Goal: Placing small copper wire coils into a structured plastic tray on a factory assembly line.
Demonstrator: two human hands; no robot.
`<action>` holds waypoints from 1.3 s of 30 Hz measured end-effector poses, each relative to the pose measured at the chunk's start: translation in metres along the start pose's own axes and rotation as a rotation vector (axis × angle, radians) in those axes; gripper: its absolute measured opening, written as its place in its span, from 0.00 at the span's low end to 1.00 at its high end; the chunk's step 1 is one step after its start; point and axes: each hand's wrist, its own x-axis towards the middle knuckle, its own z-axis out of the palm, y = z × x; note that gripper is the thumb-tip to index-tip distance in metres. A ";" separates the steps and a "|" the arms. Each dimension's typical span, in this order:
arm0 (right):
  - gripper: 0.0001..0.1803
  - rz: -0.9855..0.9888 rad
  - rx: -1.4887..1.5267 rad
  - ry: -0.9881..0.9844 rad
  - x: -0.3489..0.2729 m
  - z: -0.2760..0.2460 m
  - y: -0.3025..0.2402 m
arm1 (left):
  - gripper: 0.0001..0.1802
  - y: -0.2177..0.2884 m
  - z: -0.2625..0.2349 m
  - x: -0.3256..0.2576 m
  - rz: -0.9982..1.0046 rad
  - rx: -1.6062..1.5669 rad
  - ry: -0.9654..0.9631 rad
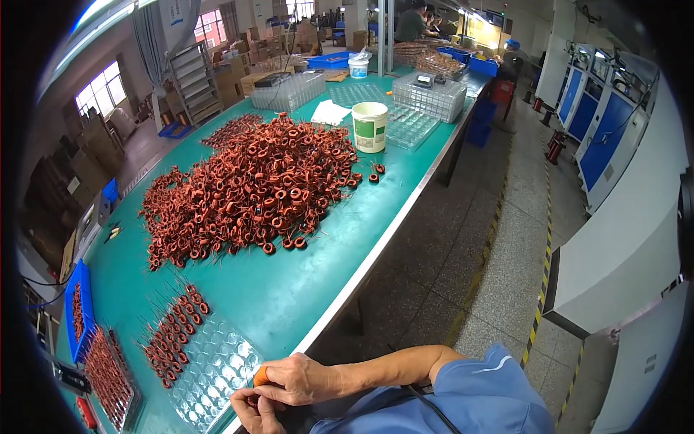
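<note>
Low in the picture, by the table's near edge, my right hand [298, 380] and my left hand [256, 414] meet with their fingers pinched together. An orange covering [262, 376] shows on a finger of the right hand. Between the fingertips is something small and dark that I cannot make out. Just left of the hands lies a clear plastic tray [213, 372] with rows of round pockets. Rows of reddish-brown wire-wound ring coils [173, 333] with thin leads stand along the tray's far left side.
A large heap of ring coils [253, 188] covers the middle of the green table [289, 289]. Beyond it are a white bucket [370, 129] and stacked clear trays [430, 95]. At left are a blue bin [81, 311] and a filled tray [108, 376].
</note>
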 end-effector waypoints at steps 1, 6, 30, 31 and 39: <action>0.09 -0.001 -0.002 0.001 0.000 0.000 0.000 | 0.07 0.000 0.002 0.000 -0.003 -0.004 0.047; 0.08 -0.135 -0.044 0.052 -0.004 0.003 0.006 | 0.08 -0.001 0.003 0.001 -0.024 0.000 0.067; 0.13 0.200 0.350 -0.148 0.009 -0.007 0.010 | 0.12 0.001 -0.004 0.007 0.023 -0.076 -0.112; 0.13 0.198 0.349 -0.149 0.009 -0.006 0.011 | 0.13 0.001 -0.005 0.006 0.025 -0.047 -0.096; 0.14 0.254 0.269 -0.177 0.006 0.002 0.012 | 0.14 -0.012 -0.019 0.002 0.101 0.061 -0.149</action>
